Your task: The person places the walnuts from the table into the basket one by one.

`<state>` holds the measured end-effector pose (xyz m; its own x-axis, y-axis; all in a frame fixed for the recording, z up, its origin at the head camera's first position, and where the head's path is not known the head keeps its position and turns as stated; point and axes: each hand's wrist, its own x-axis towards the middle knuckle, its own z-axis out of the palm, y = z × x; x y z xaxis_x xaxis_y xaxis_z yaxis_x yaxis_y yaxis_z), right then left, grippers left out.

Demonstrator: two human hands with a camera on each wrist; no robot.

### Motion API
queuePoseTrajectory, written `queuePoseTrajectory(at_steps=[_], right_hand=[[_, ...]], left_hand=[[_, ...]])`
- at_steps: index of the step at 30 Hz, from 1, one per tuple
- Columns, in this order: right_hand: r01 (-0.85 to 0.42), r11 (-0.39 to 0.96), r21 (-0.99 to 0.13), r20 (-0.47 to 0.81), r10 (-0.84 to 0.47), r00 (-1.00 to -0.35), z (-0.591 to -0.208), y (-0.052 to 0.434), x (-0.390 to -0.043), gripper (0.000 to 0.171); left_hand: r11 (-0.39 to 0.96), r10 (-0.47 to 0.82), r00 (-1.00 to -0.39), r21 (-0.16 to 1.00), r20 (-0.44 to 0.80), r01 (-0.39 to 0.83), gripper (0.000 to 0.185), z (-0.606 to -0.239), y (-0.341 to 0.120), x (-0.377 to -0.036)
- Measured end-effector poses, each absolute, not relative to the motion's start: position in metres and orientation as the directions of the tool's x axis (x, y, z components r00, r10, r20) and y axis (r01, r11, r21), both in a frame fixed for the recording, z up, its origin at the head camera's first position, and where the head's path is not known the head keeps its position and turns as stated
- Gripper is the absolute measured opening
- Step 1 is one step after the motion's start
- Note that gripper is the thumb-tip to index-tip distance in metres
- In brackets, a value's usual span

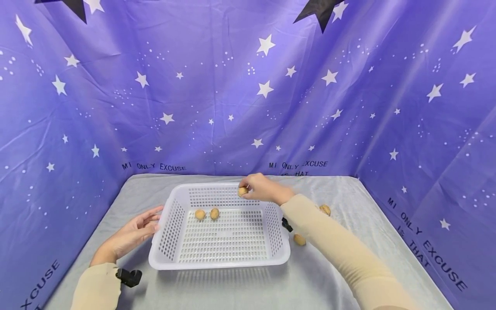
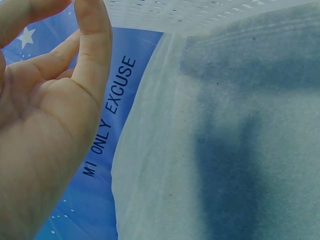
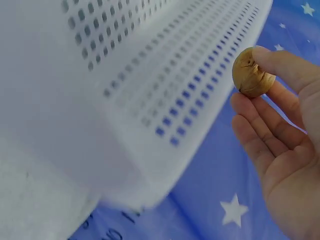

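The right hand [image 1: 263, 188] pinches a walnut [image 1: 243, 191] over the white perforated basket [image 1: 170, 224], at its 12 o'clock rim. Best to lower it well inside before letting go, so it cannot bounce out. The left hand [image 1: 133, 232], fingers relaxed and holding nothing, steadies the 9 o'clock wall. The walnut looks tan, round and wrinkled.

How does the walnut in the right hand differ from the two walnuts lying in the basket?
The held walnut is pinched in the right hand over the basket's far rim; the two walnuts lie on the basket floor. The held one is alone; the two lie side by side. All look alike: tan, round, whole.
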<state>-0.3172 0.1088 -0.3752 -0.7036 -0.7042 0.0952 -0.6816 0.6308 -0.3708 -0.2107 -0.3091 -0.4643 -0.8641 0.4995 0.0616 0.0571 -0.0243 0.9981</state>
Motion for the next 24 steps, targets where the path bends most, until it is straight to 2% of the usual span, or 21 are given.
queuePoseTrajectory(at_steps=[5, 9, 16, 24], right_hand=[[-0.708, 0.62, -0.338, 0.061, -0.736, -0.674, -0.392, 0.087, -0.32, 0.013], [-0.702, 0.63, -0.332, 0.005, -0.743, -0.669, -0.406, 0.073, -0.32, 0.013], [-0.661, 0.67, -0.34, -0.074, -0.719, -0.691, -0.428, 0.054, -0.318, 0.021], [-0.615, 0.717, -0.328, -0.101, -0.674, -0.732, -0.449, 0.048, -0.32, 0.019]], left_hand=[[-0.02, 0.496, -0.866, 0.998, 0.056, 0.054, 0.065, -0.464, -0.309, -0.211], [-0.015, 0.495, -0.867, 0.998, 0.054, 0.053, 0.066, -0.463, -0.308, -0.211], [-0.007, 0.488, -0.871, 0.998, 0.052, 0.056, 0.066, -0.463, -0.308, -0.211], [-0.005, 0.491, -0.869, 0.998, 0.057, 0.063, 0.066, -0.465, -0.309, -0.212]])
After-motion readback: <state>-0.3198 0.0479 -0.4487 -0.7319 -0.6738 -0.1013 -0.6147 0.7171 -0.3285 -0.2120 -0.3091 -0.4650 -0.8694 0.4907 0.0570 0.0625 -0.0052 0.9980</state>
